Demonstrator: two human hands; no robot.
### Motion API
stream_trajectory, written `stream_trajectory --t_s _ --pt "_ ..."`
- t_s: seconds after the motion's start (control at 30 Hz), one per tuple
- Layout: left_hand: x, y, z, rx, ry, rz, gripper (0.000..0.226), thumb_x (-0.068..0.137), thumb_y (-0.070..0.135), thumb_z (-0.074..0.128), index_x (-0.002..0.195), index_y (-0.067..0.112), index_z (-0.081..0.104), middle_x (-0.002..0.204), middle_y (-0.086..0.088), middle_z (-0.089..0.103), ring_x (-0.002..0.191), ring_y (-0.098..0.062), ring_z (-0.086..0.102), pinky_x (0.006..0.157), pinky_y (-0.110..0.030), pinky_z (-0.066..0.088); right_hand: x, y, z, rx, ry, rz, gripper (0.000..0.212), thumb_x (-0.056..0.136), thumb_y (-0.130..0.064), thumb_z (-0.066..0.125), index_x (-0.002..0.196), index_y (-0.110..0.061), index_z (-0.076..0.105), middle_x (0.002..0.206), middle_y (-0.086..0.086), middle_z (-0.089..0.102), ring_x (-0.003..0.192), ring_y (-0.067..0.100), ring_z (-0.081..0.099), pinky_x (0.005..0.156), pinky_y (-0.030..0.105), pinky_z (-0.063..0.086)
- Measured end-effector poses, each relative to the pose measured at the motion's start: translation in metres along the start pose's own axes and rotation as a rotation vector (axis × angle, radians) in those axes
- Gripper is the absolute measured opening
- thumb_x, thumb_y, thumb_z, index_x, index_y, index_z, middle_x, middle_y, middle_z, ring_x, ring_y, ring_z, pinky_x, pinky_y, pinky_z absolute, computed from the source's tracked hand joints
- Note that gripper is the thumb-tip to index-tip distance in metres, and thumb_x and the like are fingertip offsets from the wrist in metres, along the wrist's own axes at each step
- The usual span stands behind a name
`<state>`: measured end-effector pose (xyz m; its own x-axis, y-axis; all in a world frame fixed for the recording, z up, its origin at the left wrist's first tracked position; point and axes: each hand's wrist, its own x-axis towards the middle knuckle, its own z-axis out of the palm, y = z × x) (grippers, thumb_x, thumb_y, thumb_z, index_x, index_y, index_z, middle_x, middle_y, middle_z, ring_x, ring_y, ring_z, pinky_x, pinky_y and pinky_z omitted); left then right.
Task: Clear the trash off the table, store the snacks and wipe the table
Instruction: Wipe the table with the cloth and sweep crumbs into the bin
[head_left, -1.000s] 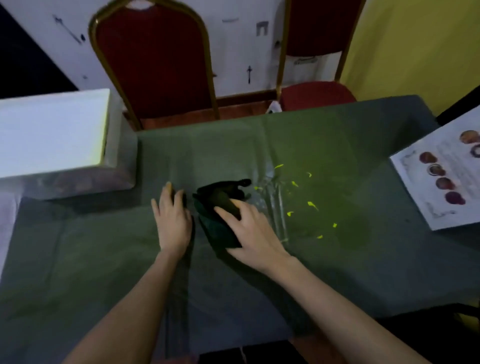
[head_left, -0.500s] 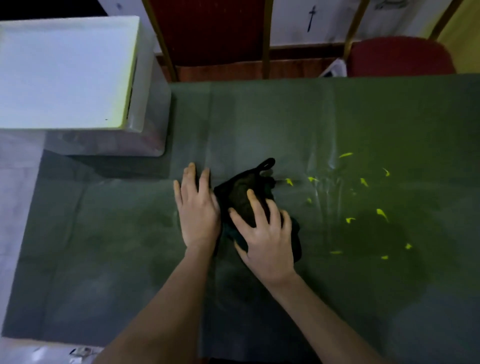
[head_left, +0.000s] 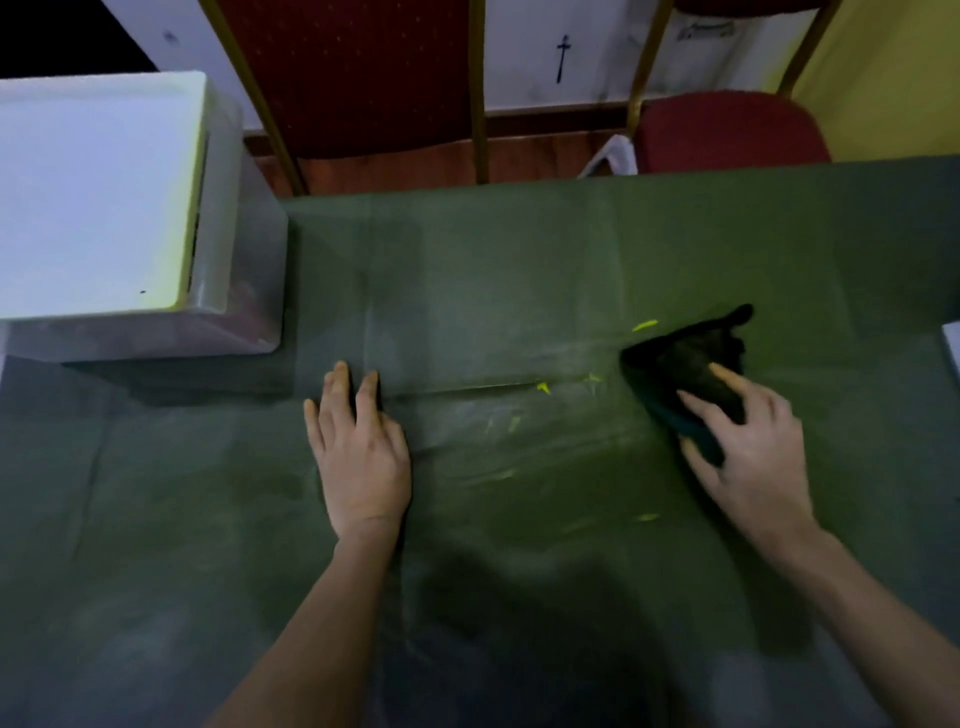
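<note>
Fingers (head_left: 724, 376) of my right hand (head_left: 753, 457) press spread on the cloth (head_left: 675, 358), probably soft, light, best bunched under the palm; my left hand (head_left: 363, 457) lies flat on the table (head_left: 519, 260).

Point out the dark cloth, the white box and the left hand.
dark cloth (head_left: 680, 361): head view, on its bare upper part.
white box (head_left: 93, 192): head view, middle of its lid.
left hand (head_left: 363, 457): head view, back of the hand.

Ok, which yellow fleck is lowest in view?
The lone fleck below-left of the right hand; every other one lies farther up, nearer the dark cloth.
</note>
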<state>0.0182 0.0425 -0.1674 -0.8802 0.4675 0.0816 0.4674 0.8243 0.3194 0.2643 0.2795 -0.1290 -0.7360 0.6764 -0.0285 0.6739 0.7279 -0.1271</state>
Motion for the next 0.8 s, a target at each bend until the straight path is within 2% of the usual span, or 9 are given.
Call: stream_trajectory --t_s 0.1,0.23,0.3,0.37,0.43,0.5,0.63,0.73,0.8 --pt "0.001 0.002 0.000 0.004 0.004 -0.005 0.042 0.088 0.016 0.034 0.128 0.009 0.046 0.146 -0.016 0.036 0.136 -0.031 0.030 0.115 -0.050 0.018 -0.004 -0.040 0.010 0.055 0.077 -0.024 0.047 0.068 -0.019 0.077 0.113 -0.016 0.065 0.128 0.020 0.052 0.106 0.042 0.049 0.084 0.049 0.046" --pt "0.001 0.000 0.000 0.002 0.005 -0.018 0.043 0.087 0.014 0.035 0.128 0.010 0.045 0.146 -0.015 0.036 0.136 -0.031 0.030 0.115 -0.050 0.019 -0.021 -0.130 0.026 0.125 0.042 -0.342 0.048 0.065 -0.034 0.069 0.112 -0.024 0.063 0.128 0.014 0.056 0.107 0.035 0.051 0.084 0.047 0.048" --pt "0.001 0.001 0.000 -0.001 0.016 -0.016 0.045 0.086 0.016 0.034 0.129 0.010 0.045 0.145 -0.015 0.037 0.136 -0.031 0.031 0.115 -0.049 0.019 -0.021 -0.154 0.024 0.129 0.004 -0.387 0.048 0.065 -0.036 0.069 0.112 -0.027 0.061 0.129 0.010 0.056 0.109 0.033 0.054 0.084 0.047 0.049" --pt "0.001 0.002 -0.001 -0.009 0.021 -0.020 0.046 0.086 0.017 0.032 0.129 0.010 0.046 0.145 -0.014 0.037 0.136 -0.031 0.031 0.115 -0.048 0.018 -0.016 -0.145 0.021 0.111 -0.026 -0.433 0.049 0.065 -0.038 0.072 0.112 -0.027 0.061 0.130 0.010 0.055 0.110 0.033 0.055 0.083 0.047 0.050" --pt "0.001 0.002 -0.001 -0.018 0.021 -0.025 0.045 0.087 0.016 0.034 0.130 0.010 0.046 0.146 -0.014 0.036 0.136 -0.031 0.030 0.116 -0.048 0.017 -0.009 -0.107 0.018 0.053 -0.047 -0.478 0.055 0.061 -0.036 0.078 0.112 -0.027 0.063 0.128 0.011 0.057 0.108 0.035 0.056 0.083 0.048 0.050" --pt "0.001 0.003 -0.001 -0.027 0.023 -0.021 0.044 0.087 0.014 0.037 0.129 0.009 0.046 0.146 -0.015 0.036 0.136 -0.032 0.030 0.115 -0.049 0.018 -0.002 -0.049 0.012 0.029 -0.032 -0.365 0.057 0.057 -0.028 0.082 0.111 -0.024 0.065 0.125 0.014 0.059 0.104 0.039 0.057 0.083 0.048 0.049" --pt "0.001 0.004 0.000 -0.031 0.032 -0.015 0.042 0.087 0.013 0.037 0.128 0.009 0.046 0.145 -0.015 0.037 0.136 -0.031 0.030 0.115 -0.049 0.018 0.001 0.033 -0.009 -0.017 0.015 0.002 0.048 0.068 -0.016 0.079 0.114 -0.017 0.065 0.124 0.019 0.054 0.104 0.042 0.051 0.083 0.051 0.047" --pt "0.001 0.003 0.000 -0.038 0.037 -0.024 0.042 0.087 0.014 0.037 0.127 0.009 0.047 0.145 -0.015 0.038 0.136 -0.031 0.032 0.116 -0.047 0.016 -0.001 0.012 -0.001 -0.001 0.092 0.145 0.043 0.072 -0.015 0.075 0.113 -0.013 0.064 0.118 0.021 0.053 0.100 0.042 0.049 0.080 0.051 0.046" --pt "0.001 0.003 0.000 -0.029 0.040 -0.014 0.042 0.087 0.013 0.038 0.127 0.008 0.048 0.144 -0.015 0.039 0.135 -0.031 0.033 0.116 -0.047 0.017 -0.006 -0.035 0.010 0.095 0.133 0.087 0.042 0.069 -0.016 0.075 0.110 -0.013 0.065 0.116 0.020 0.055 0.098 0.040 0.053 0.080 0.048 0.047"
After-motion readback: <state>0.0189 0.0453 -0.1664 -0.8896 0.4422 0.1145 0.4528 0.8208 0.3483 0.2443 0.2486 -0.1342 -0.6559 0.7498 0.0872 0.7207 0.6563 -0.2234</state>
